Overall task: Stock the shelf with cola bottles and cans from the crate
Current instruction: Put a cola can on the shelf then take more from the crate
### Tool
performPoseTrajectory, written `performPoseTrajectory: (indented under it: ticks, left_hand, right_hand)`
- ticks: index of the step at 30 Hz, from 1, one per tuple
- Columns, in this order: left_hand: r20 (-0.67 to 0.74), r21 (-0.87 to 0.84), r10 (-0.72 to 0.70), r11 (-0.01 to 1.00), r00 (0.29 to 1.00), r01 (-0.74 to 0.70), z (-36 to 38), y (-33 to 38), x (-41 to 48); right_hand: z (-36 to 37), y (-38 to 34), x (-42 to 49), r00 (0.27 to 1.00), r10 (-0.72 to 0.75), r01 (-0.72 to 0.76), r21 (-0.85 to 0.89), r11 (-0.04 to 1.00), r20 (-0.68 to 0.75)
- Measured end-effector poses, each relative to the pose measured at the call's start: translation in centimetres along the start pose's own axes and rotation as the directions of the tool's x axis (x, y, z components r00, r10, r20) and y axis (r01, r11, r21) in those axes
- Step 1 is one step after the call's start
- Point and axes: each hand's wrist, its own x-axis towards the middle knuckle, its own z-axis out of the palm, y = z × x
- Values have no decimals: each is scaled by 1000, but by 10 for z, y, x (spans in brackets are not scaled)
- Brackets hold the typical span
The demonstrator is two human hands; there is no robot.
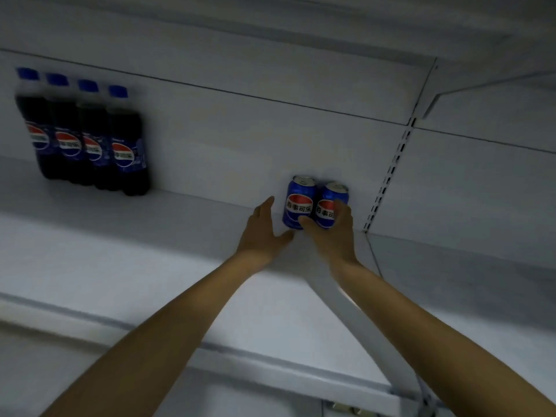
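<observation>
Two blue cans stand upright and touching each other on the white shelf (120, 236), just right of the picture's centre, close to the back panel (225, 139). The right can (328, 196) is gripped by the right hand (334, 236), which comes up from 5 o'clock. Its fingers curl round the can's 3 o'clock side, and its thumb lies across the foot of the left can (299, 200). The left hand (261, 233) is at 8 o'clock of the left can, fingers straight and thumb spread toward the can's base, holding nothing. Whether the thumb touches the can cannot be told.

Four dark bottles (87, 136) with blue caps stand in a tight row at 9 o'clock, well apart from the cans and blurred. A slotted upright (388, 176) rises at 2 o'clock of the cans.
</observation>
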Motion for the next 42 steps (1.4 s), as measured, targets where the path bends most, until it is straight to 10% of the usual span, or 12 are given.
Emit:
performPoseTrajectory:
  ticks: [9,20,32,42]
  left_hand:
    - [-293,145,65,989,954,-23,-237,-36,-149]
    - [-621,-71,-397,887,676,456,-433,-188,-445]
    - [-328,-441,-894,430,305,788,-447,-406,-528]
    - [-9,-554,-1000,-1,-7,833,-352,-657,-591]
  right_hand:
    - [150,-115,-184,886,-249,161,244,956,392]
    - [343,-118,-439,485,-169,76,151,986,858]
    - [520,47,-509,115,329,108,-341,934,937]
    - [657,290,-605,-133,607,346,-537,769,784]
